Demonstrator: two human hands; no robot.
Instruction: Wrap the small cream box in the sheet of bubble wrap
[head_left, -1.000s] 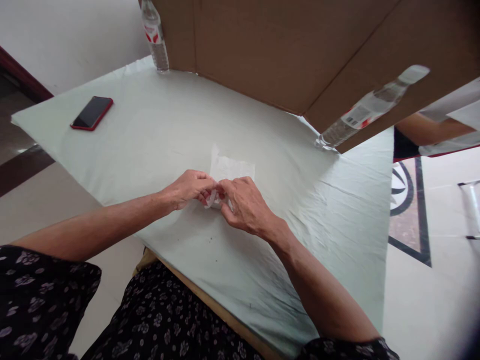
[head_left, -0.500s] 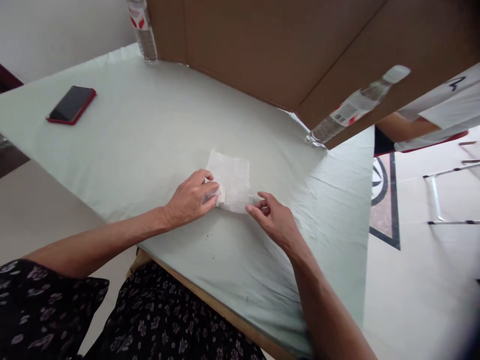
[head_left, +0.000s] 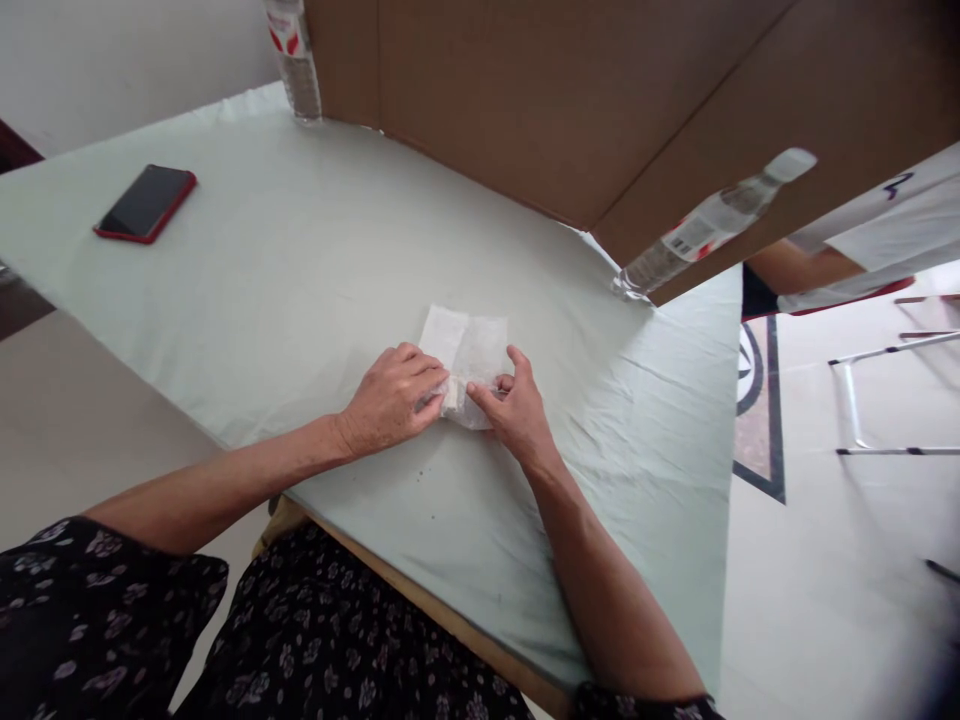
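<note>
A thin white sheet (head_left: 480, 345), like tissue or gauze, lies on the pale green tablecloth with its near part folded up. On that near part sits a small off-white block (head_left: 453, 393), partly covered by clear crinkled film or sheet. My left hand (head_left: 394, 392) is closed on the left edge of the folded sheet, fingers curled over it. From the right, my right hand (head_left: 514, 402) pinches the near right part of the sheet between thumb and fingers, its index finger raised a little. What lies under the fingertips is hidden.
Tall brown cardboard (head_left: 510, 110) stands at the back, with a clear bottle (head_left: 300, 75) at its left and another bottle (head_left: 705, 235) at its right. A red-cased phone (head_left: 146, 203) lies at the left. Another person's arm (head_left: 806, 268) shows beyond the right edge.
My right hand has moved left and taken hold of the sheet's near right part. The sheet now shows a crease down its middle. My left hand stays on its left edge.
</note>
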